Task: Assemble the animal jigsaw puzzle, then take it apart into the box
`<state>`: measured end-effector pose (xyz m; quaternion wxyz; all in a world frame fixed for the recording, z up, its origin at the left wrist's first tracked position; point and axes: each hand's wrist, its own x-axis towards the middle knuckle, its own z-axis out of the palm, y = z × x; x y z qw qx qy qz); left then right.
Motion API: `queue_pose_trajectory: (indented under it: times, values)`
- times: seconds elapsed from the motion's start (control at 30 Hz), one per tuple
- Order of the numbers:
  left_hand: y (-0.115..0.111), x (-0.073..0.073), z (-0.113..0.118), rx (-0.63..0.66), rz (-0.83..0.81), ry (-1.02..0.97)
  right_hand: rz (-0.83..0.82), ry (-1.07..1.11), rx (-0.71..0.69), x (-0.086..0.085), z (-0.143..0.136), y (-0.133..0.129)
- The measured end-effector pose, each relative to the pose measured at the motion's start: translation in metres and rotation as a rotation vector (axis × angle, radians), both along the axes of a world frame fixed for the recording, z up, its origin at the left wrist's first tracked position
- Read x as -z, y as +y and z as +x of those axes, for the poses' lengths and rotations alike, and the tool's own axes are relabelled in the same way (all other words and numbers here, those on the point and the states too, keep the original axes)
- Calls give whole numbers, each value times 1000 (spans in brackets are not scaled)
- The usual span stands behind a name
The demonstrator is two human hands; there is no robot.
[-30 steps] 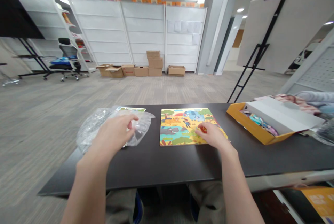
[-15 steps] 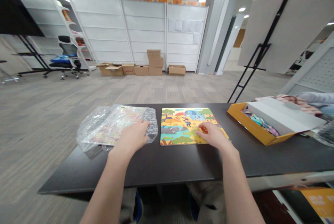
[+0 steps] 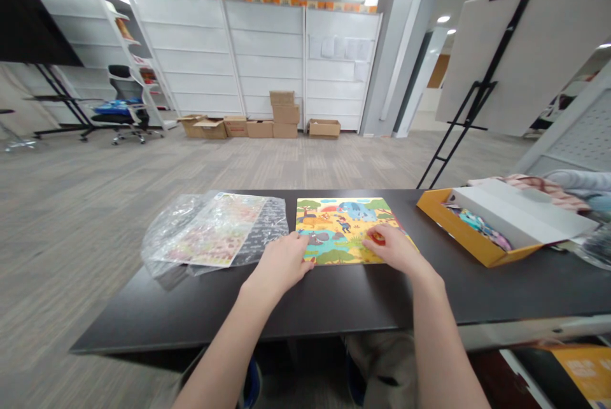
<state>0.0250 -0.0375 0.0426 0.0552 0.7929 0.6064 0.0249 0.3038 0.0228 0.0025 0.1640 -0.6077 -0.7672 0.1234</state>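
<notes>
A colourful animal picture board (image 3: pixel 341 224), with an elephant and a hippo on it, lies flat on the dark table (image 3: pixel 329 298) in front of me. My left hand (image 3: pixel 285 263) is at its lower left edge, fingers stretched out and thumb apart. Over the board's right part, my right hand (image 3: pixel 391 248) has its thumb and index finger curled into a pinch. A small red-orange patch shows between those fingers; I cannot tell if it is printed or a loose piece. Left of the board lies a clear plastic bag (image 3: pixel 165 234) around a printed sheet (image 3: pixel 214 231).
An open yellow box (image 3: pixel 458 234) with a white inside stands to the right, holding colourful pieces (image 3: pixel 480 226). Folded cloth (image 3: pixel 534 189) lies behind it. Beyond the table are cardboard boxes (image 3: pixel 285 113), white shelving (image 3: pixel 262 53) and a board on a black stand (image 3: pixel 449 142).
My left hand has moved right, off the plastic bag and onto the board's left edge. My right hand stays over the board's right part.
</notes>
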Motion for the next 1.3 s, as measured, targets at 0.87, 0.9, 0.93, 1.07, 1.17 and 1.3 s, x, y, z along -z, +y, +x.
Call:
queue_pose_trajectory:
  times: [0.87,0.9,0.93,1.07,1.17,1.3]
  values:
    - [-1,6,0,59,29,-178,18,-70,11,-2,-1,-3]
    - [-1,6,0,72,31,-173,24,-67,13,-3,-2,-3]
    - [-1,6,-1,76,33,-165,30,-64,17,-3,-2,-3]
    - [-1,5,0,87,33,-167,45,-39,21,-3,-4,-3]
    - [0,3,-2,94,2,-196,62,24,-36,-4,-12,-5]
    - [5,5,-5,112,-12,-212,43,127,-183,-7,-32,-11]
